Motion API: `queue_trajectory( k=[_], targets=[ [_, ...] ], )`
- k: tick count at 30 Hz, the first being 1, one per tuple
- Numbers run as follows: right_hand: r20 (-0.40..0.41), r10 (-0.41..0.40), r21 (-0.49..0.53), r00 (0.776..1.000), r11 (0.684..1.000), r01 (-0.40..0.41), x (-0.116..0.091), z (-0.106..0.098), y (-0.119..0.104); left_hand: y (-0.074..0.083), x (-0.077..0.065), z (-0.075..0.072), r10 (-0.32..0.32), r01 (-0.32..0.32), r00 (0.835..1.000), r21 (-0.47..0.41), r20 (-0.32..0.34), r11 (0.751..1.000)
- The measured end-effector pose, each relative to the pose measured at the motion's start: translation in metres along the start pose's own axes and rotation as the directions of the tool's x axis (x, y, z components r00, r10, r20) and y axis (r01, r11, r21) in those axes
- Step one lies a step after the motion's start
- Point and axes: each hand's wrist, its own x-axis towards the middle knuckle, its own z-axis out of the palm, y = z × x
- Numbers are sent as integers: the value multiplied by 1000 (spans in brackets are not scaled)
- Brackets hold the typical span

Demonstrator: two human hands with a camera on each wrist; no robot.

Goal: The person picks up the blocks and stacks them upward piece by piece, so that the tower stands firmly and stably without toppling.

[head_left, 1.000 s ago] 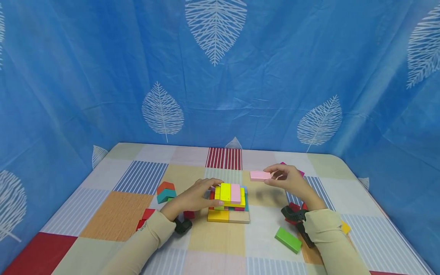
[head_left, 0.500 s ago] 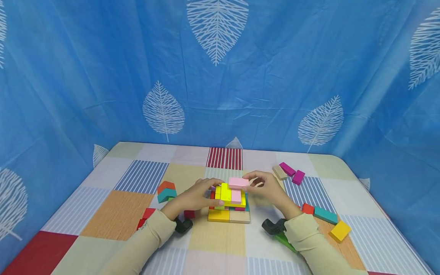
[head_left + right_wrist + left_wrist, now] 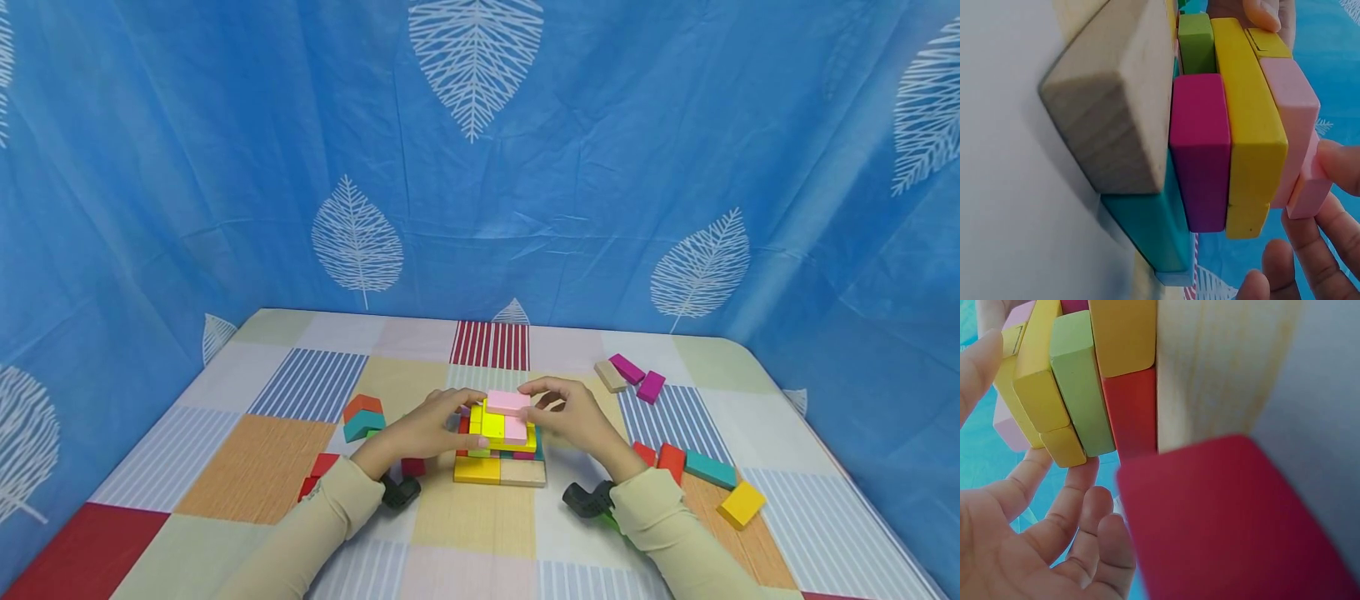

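A layered stack of coloured wooden blocks stands mid-table, with a yellow block [image 3: 492,423] and a pink block [image 3: 515,431] side by side near its top. Across these two lies another pink block [image 3: 507,402], pinched at its right end between the thumb and fingers of my right hand [image 3: 573,417]. My left hand [image 3: 426,427] holds the upper stack from the left, thumb at the front and fingertips at the back of the yellow block [image 3: 1011,390]. In the right wrist view, the gripped pink block [image 3: 1310,187] rests against the lower pink one [image 3: 1292,103].
Orange and teal blocks [image 3: 364,424] and red blocks [image 3: 322,465] lie left. A tan block [image 3: 611,376] and magenta blocks [image 3: 651,387] lie back right. Nearer are a red block [image 3: 671,461], a teal block [image 3: 710,470] and a yellow block [image 3: 742,505]. A green block is partly hidden by the right sleeve.
My right hand has carried the pink block leftward and down onto the top of the stack. My left hand has stayed in place.
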Motion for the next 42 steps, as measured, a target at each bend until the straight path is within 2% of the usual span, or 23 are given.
queue_trajectory(
  k=[7, 18, 22, 26, 31, 35, 39, 42],
  targets=[
    [4, 6, 4, 1000, 1000, -6, 2, 0, -1, 1, 0, 0, -5, 5, 1000, 6, -2, 1000],
    [20, -40, -4, 999, 999, 40, 5, 2, -2, -1, 1, -3, -3, 3, 1000, 16, -2, 1000],
    [23, -10, -6, 1000, 1000, 10, 7, -3, -2, -1, 1, -5, -10, 11, 1000, 18, -5, 1000],
    [-58, 58, -6, 997, 998, -58, 10, -19, 0, -1, 1, -4, -12, 12, 1000, 22, -10, 1000],
    [-203, 163, 34, 965, 987, -159, 8, -51, 14, 0, 1, -3, -17, 17, 1000, 21, -12, 1000],
    [-274, 270, 53, 923, 963, -266, 3, -72, 32, 0, 0, -2, -12, 12, 1000, 17, -7, 1000],
    [-341, 330, -16, 880, 934, -356, -2, -85, 48, 1, 0, -1, -2, 2, 1000, 15, 0, 1000],
    [-372, 356, -99, 858, 903, -417, -2, -90, 55, 1, 0, -1, 4, -4, 1000, 20, 3, 1000]
  ],
)
